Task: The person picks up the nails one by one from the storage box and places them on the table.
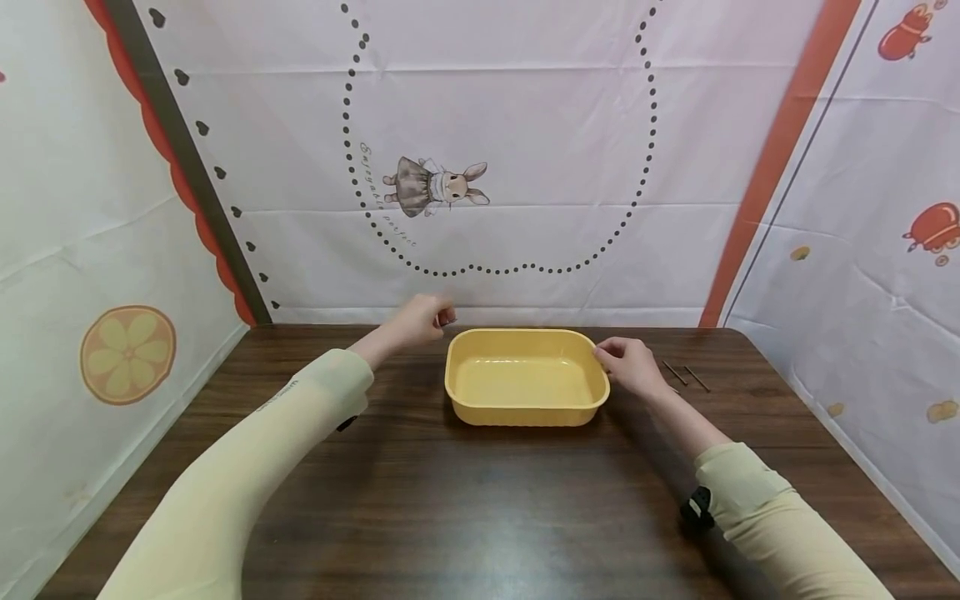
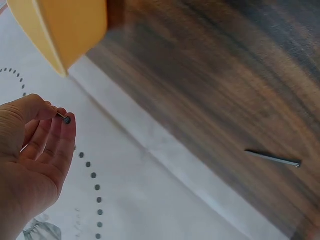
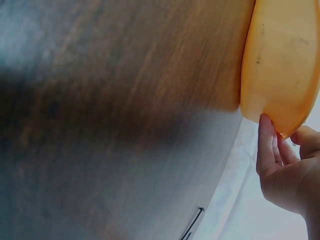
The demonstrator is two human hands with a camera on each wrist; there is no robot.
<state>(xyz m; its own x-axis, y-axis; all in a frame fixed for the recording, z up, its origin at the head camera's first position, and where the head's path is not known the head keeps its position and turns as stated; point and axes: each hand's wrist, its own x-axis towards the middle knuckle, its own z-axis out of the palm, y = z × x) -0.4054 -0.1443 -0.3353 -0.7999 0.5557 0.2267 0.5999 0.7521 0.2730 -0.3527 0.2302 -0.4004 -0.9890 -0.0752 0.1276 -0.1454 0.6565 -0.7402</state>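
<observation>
Between the thumb and fingertips of my left hand (image 1: 426,322) is a nail (image 2: 65,119), its round head showing in the left wrist view. That hand is raised just left of a yellow plastic basin (image 1: 525,414) near the back of the table. My right hand (image 1: 632,365) pinches the basin's right rim, thumb on top and fingers against the outer wall, as the right wrist view shows. Another nail (image 2: 274,158) lies on the wood in the left wrist view. The basin's visible inside holds nothing.
To the right of the right hand, several thin nails (image 1: 697,378) lie on the dark wooden table (image 1: 480,508). A printed white cloth (image 1: 555,167) hangs along the back edge, with more cloth at both sides.
</observation>
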